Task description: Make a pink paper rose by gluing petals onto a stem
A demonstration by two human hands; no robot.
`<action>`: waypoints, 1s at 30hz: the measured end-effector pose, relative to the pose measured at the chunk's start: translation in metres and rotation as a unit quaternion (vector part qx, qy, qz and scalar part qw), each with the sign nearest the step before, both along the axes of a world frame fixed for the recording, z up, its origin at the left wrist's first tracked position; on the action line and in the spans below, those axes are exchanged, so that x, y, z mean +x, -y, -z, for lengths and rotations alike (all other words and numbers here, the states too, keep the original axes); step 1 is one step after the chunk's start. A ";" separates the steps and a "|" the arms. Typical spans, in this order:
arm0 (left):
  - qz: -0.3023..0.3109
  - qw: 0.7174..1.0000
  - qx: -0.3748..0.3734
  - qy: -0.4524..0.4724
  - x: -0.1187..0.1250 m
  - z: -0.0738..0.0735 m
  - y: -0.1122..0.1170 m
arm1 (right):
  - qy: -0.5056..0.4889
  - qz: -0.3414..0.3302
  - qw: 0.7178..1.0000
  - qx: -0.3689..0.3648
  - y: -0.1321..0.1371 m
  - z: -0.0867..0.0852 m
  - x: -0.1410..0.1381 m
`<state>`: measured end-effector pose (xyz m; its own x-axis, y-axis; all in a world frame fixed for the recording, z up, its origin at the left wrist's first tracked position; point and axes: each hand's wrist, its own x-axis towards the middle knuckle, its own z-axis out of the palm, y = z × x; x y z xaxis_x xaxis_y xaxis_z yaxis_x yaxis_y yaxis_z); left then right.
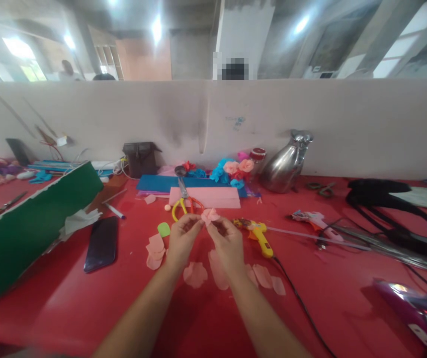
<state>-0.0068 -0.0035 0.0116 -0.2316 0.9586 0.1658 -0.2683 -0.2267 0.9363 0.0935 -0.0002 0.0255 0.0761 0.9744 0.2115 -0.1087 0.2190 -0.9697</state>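
Observation:
Both hands meet over the middle of the red table [328, 298]. My left hand [181, 241] and my right hand [228, 243] each pinch a small pink paper flower [210, 215] held between them, fingers closed on it. Loose pink paper petals [195, 274] lie on the table under and beside my wrists. A yellow glue gun [260, 233] lies just right of my right hand, its black cord trailing toward me. Scissors with yellow and red handles [183, 201] rest just beyond my hands on a pink paper sheet [213, 197].
A green paper roll [27, 228] and a dark phone [101, 243] lie at left. Finished paper flowers [235, 170] and a steel jug [284, 166] stand by the white partition. A second glue gun [317, 221], wires [384, 243] and a black bag [381, 191] fill the right.

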 end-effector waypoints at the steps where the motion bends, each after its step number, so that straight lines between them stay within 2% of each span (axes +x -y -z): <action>1: -0.008 1.000 0.005 -0.014 0.000 -0.001 0.000 | -0.004 -0.001 1.000 -0.002 0.001 -0.001 -0.001; 5: -0.067 0.991 0.047 -0.109 -0.001 -0.005 0.003 | -0.027 -0.002 1.000 -0.015 0.003 -0.004 -0.002; 8: -0.116 0.980 0.074 -0.144 0.001 -0.009 0.008 | -0.035 -0.006 0.999 -0.014 0.002 -0.002 -0.001; 12: -0.120 0.979 0.076 -0.147 0.003 -0.009 0.011 | -0.034 -0.008 0.999 -0.012 0.001 0.002 0.001; 14: -0.095 0.988 0.050 -0.111 0.002 -0.007 0.009 | -0.048 -0.018 0.999 -0.010 0.001 0.002 0.001; 17: -0.013 1.000 0.001 0.013 -0.003 -0.003 0.002 | -0.069 -0.031 0.997 -0.005 0.004 -0.002 -0.001; 19: 0.055 0.994 -0.023 0.096 -0.008 0.000 -0.002 | -0.063 -0.036 0.997 0.001 0.006 -0.005 -0.002; 21: 0.110 0.983 -0.040 0.140 -0.014 0.001 -0.005 | -0.039 -0.049 0.998 0.016 0.007 -0.007 -0.001; 25: 0.186 0.972 -0.047 0.132 -0.020 0.000 -0.005 | 0.031 -0.064 0.996 0.061 0.005 -0.006 0.004; 30: 0.214 0.970 -0.046 0.107 -0.018 -0.003 -0.001 | 0.045 -0.077 0.994 0.070 0.004 -0.009 0.009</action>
<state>-0.0251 -0.0025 0.0149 0.1709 0.9830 0.0676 -0.5094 0.0295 0.8600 0.1026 -0.0047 0.0347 -0.0976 0.9334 0.3452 -0.0667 0.3400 -0.9381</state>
